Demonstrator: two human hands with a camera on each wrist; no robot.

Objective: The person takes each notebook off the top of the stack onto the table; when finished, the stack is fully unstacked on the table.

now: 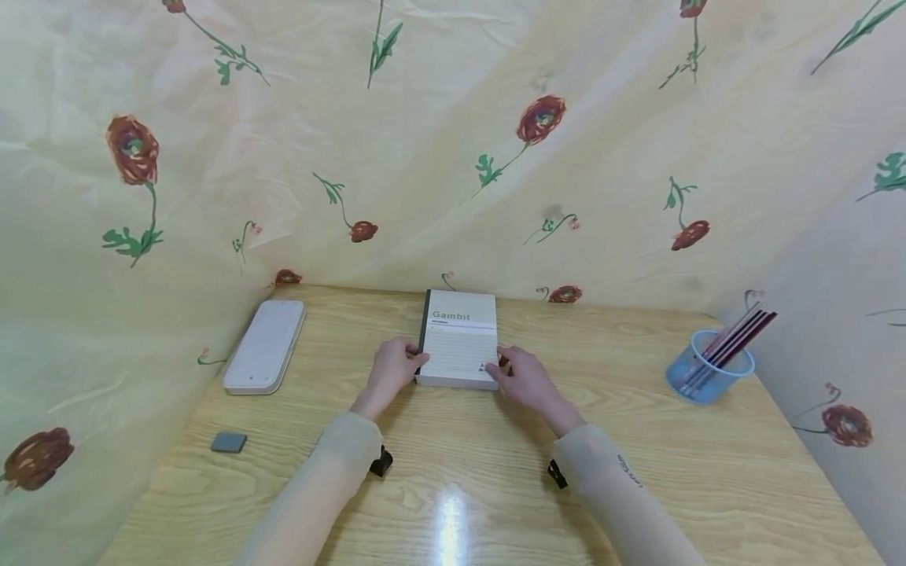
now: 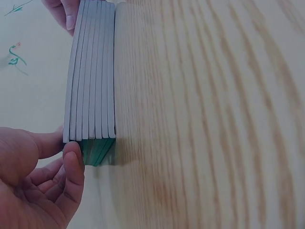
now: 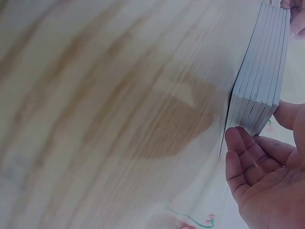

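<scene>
A stack of several notebooks (image 1: pixel 460 334) lies near the back of the table, its white top cover printed "Gambit". My left hand (image 1: pixel 392 368) holds the near left corner, thumb on the top cover. In the left wrist view its curled fingers (image 2: pixel 72 176) are against the stack's side, by green spines. At the near right corner, my right hand (image 1: pixel 527 379) grips the stack, thumb over the top edge. The right wrist view has its fingertips (image 3: pixel 233 136) low against the side. Grey page edges (image 2: pixel 93 71) line up evenly.
On the left, a white flat device (image 1: pixel 265 346) lies behind a small grey block (image 1: pixel 229 442). A blue mesh cup (image 1: pixel 710 369) with several pencils stands at the right. Flowered cloth (image 1: pixel 439 157) hangs along the back and sides of the wooden table (image 1: pixel 453 448).
</scene>
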